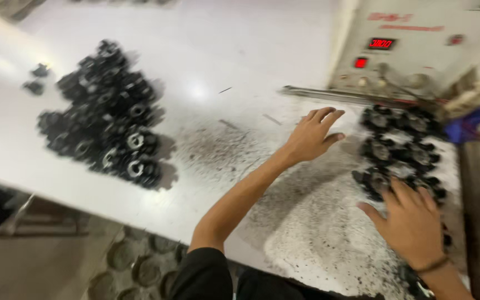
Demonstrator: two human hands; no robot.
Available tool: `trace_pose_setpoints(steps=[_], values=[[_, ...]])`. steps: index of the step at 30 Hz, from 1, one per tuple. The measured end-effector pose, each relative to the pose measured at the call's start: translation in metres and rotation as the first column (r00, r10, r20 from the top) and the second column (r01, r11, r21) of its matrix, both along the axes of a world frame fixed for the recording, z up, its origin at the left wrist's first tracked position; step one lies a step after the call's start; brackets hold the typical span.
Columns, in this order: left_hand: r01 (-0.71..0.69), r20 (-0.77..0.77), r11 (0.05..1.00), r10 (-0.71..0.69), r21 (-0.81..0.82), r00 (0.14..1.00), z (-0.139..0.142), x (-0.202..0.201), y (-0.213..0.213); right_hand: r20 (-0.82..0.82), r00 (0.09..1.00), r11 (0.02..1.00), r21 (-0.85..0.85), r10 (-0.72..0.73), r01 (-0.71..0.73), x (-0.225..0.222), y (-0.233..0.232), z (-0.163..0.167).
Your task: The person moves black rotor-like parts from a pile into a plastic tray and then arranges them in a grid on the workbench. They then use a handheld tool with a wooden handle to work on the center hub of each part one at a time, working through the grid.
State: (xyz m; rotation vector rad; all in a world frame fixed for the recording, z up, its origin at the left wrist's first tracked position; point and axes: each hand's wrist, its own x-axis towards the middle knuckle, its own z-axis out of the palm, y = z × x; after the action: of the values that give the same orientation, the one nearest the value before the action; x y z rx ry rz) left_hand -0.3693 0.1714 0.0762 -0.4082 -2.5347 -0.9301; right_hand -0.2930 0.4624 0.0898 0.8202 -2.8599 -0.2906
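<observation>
Near right edge of surface (206, 50): cluster of black toothed round parts (398, 150), metal centres, before grey machine (418, 44).
Right hand (412, 222): fingers spread, resting on cluster, gripping nothing.
Left hand (312, 133): fingers loose, empty, beside cluster.
Far-left edge: larger pile of same parts (104, 114).
Risk: parts may roll off; gritty, speckled surface.

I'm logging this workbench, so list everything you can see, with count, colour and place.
Large pile of small knob-like parts: too many to count, black with silvery centres, table left.
Stray parts: two, black, left of that pile.
Cluster of like parts: too many to count, black, table right.
Table: one, white, speckled with dark grit near the hands.
Machine: one, cream with red lit display, top right.
Blue item: one, right edge, blurred.
Left hand: open, over the table.
Right hand: open, on the cluster.
</observation>
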Motion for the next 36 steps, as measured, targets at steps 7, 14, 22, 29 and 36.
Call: trace_pose_setpoints(steps=[7,14,22,29,36], values=[[-0.837,-0.311,0.463,0.782,-0.291,0.54,0.025,0.244,-0.214,0.062,0.993,0.927,0.368,-0.099,0.07,-0.006,-0.005,-0.008],[-0.917,-0.118,0.228,0.953,-0.327,0.279,-0.015,0.275,-0.24,-0.022,0.949,0.949,0.045,0.314,-0.313,-0.004,-0.07,0.016],[-0.559,0.062,0.782,0.595,-0.275,0.801,0.022,0.225,-0.261,0.007,0.75,0.732,-0.219,0.662,-0.645,-0.014,-0.233,0.005],[-0.94,0.192,0.152,0.977,-0.304,0.096,0.097,0.257,-0.408,0.022,0.864,0.861,-0.096,0.503,-0.499,-0.04,-0.245,0.015],[-0.966,0.313,0.13,0.948,-0.222,0.056,0.094,0.254,-0.425,-0.077,0.873,0.864,-0.13,0.481,-0.487,-0.067,-0.226,0.002]])
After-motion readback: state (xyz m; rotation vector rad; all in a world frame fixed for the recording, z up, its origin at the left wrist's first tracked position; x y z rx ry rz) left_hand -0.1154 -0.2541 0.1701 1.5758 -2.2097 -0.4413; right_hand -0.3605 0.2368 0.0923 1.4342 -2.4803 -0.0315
